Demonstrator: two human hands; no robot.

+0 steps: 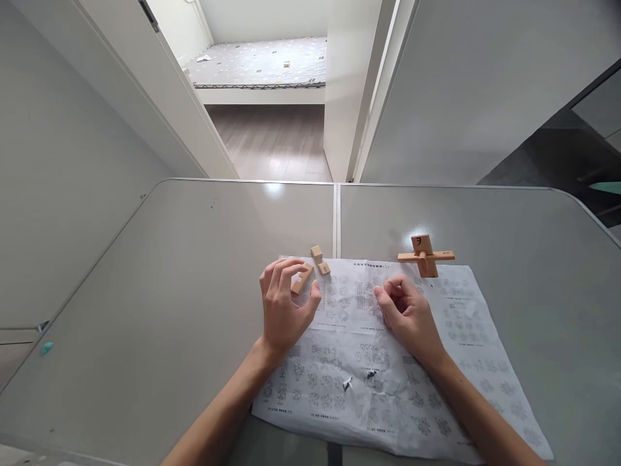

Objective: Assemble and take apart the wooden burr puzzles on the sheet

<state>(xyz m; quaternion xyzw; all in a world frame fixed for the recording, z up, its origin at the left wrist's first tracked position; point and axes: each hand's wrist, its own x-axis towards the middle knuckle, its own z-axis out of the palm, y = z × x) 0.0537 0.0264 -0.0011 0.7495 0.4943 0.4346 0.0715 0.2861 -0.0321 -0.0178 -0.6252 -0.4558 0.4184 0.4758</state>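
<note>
My left hand [286, 310] is held with thumb and fingers apart in a wide curve. Just beyond and between its fingertips lies a notched wooden puzzle piece [303, 278], and I see no firm grip on it. Beside that piece are two more small wooden pieces [316, 252], one of them with a dark mark on it. My right hand [410, 317] rests on the printed sheet [349, 362] with its fingers curled and thumb near the index finger; nothing shows between them. Past it, at the sheet's top edge, stands a cross-shaped assembly of wooden pieces [422, 256] with dark marks.
The creased sheet, covered in small diagrams and torn in spots, lies on a grey folding table [184, 310] with a centre seam. A teal spot [46, 348] is at the left edge. Beyond the table, an open doorway shows a bed [262, 61].
</note>
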